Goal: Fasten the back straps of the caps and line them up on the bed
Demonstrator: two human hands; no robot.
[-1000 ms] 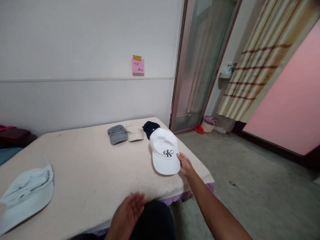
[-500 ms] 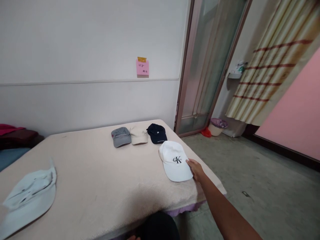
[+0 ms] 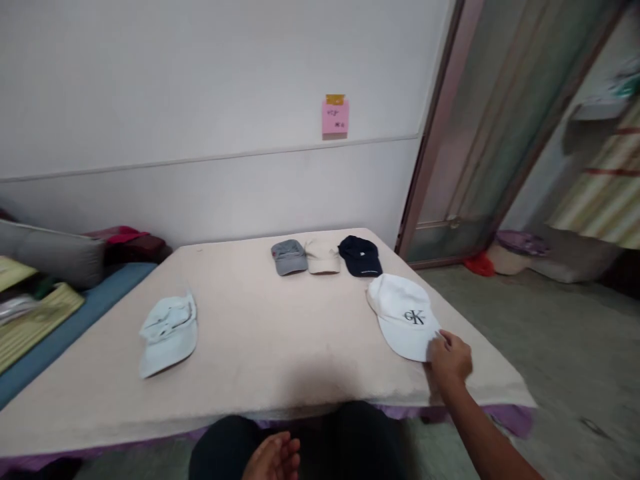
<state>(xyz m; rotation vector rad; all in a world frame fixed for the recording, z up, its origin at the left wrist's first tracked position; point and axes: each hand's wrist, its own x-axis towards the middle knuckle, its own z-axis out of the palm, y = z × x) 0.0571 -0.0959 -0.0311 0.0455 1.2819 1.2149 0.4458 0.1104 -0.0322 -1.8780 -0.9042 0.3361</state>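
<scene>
A white cap with black "GK" lettering [image 3: 400, 310] lies at the right of the cloth-covered table [image 3: 260, 333], its brim towards me. At the brim's right edge, my right hand [image 3: 451, 357] has its fingers closed on the cap. My left hand [image 3: 274, 459] is over my lap at the bottom, loosely curled with fingers apart and nothing in it. Behind the white cap stand a navy cap [image 3: 361, 255], a beige cap [image 3: 323, 257] and a grey cap [image 3: 290, 257] in a row. A pale, crumpled-looking cap [image 3: 170, 333] lies by itself on the left.
A pink note [image 3: 335, 119] is taped to the white wall behind the table. On the left are a grey cushion [image 3: 55, 253] and folded items on a blue surface [image 3: 110, 287]. A glass door [image 3: 455, 167] and a waste bin [image 3: 510, 257] stand at the right.
My view has swung left, bringing the whole pale cap and the cushion into sight. My left hand has risen into view; my right hand stays at the white cap's brim.
</scene>
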